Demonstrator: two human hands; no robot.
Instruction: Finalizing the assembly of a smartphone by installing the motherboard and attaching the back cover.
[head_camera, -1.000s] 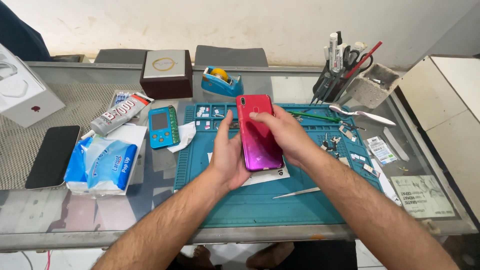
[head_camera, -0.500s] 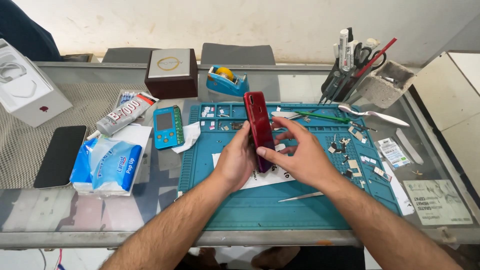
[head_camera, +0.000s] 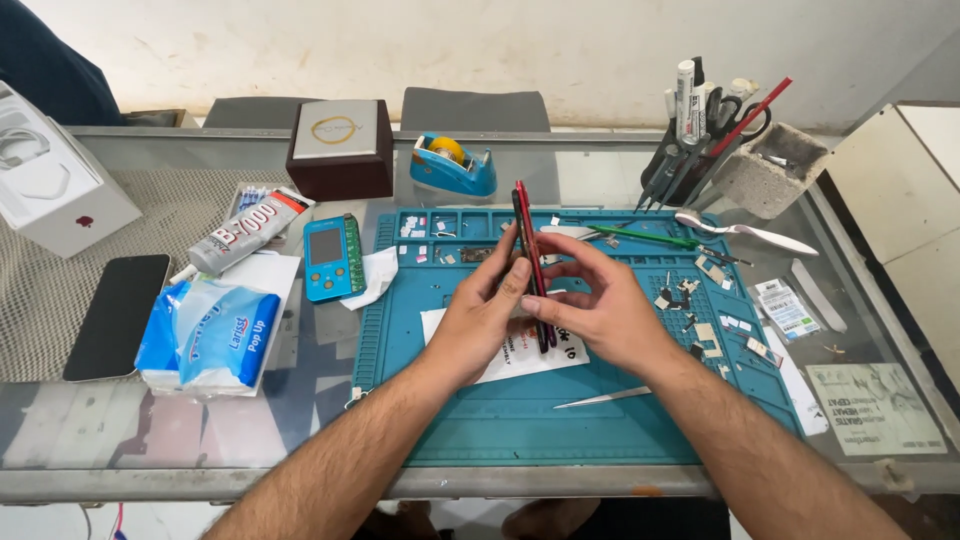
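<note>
red phone (head_camera: 528, 250) on edge, clamped between left hand (head_camera: 480, 325) and right hand (head_camera: 600, 315) grip.

Bright, even daylight; soft shadows; mild glare on glass table (head_camera: 600, 170); sharp focus; slight wide-angle edge distortion.

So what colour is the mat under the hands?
The mat is teal blue, clearest in the head view.

blue tissue pack (head_camera: 210, 335) beside dark phone screen (head_camera: 118, 315).
</note>
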